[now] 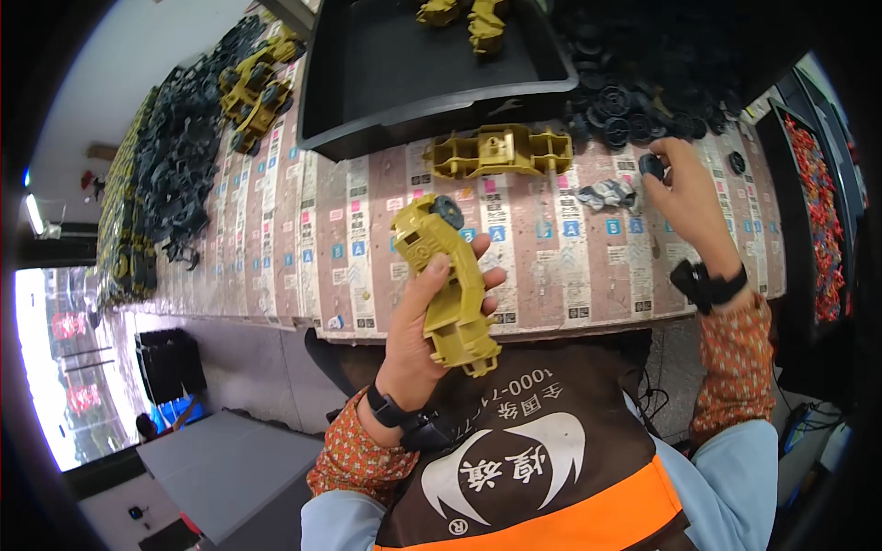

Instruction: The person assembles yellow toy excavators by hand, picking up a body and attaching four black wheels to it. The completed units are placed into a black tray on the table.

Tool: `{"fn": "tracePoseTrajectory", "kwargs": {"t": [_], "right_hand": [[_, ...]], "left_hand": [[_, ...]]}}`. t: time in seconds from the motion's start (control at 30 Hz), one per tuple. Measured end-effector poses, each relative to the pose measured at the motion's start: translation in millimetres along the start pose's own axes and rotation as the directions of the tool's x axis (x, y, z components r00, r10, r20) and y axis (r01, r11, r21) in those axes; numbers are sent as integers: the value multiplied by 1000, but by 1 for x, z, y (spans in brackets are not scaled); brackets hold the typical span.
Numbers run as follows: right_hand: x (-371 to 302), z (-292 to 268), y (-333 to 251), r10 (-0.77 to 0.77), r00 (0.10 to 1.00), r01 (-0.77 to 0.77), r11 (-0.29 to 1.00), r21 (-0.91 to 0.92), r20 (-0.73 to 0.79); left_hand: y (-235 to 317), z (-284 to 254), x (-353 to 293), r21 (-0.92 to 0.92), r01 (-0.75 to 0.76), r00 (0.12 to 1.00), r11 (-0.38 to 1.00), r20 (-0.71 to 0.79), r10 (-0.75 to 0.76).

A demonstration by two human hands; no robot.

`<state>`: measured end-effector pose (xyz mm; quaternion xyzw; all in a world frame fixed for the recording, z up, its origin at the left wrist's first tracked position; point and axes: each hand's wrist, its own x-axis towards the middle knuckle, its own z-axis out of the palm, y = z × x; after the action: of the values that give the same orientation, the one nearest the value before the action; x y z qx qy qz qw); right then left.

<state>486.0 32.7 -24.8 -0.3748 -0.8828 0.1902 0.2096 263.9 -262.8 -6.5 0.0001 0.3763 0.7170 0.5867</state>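
My left hand [418,321] is closed round a yellow plastic toy car chassis [447,296], held up over the table's near edge. One dark wheel [446,212] sits at the chassis's far end. At the right, my right hand [684,188] pinches a small black toy wheel [651,166] between thumb and fingers, just above the tabletop. Another yellow chassis [499,151] lies on the table in front of the black tray, between the two hands but farther off. A crumpled grey-and-white scrap [606,194] rests beside my right hand.
A black tray [441,115] with a few yellow parts stands at the back. Piled black wheels [614,103] lie right of it, one loose wheel [737,163] nearby. Dark parts [179,156] and wheeled yellow chassis [257,96] heap at the left. A bin of red pieces [818,220] stands far right.
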Motion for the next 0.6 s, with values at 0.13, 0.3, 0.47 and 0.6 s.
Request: {"fn": "tracePoseTrajectory", "kwargs": {"t": [0.13, 0.3, 0.47, 0.6], "right_hand": [[-44, -9, -82, -89, 900, -264, 669, 694, 428], [-83, 19, -135, -274, 825, -289, 547, 786, 494], [-97, 38, -144, -197, 813, -487, 287, 825, 548], [-97, 40, -144, -158, 792, -555, 217, 803, 590]], "left_hand": [[-5, -9, 9, -68, -20, 1000, 997, -11, 19], [-10, 4, 11, -13, -108, 993, 994, -49, 107], [-7, 6, 6, 3, -162, 987, 987, -23, 162], [-11, 11, 3, 27, -218, 975, 976, -27, 219]]}}
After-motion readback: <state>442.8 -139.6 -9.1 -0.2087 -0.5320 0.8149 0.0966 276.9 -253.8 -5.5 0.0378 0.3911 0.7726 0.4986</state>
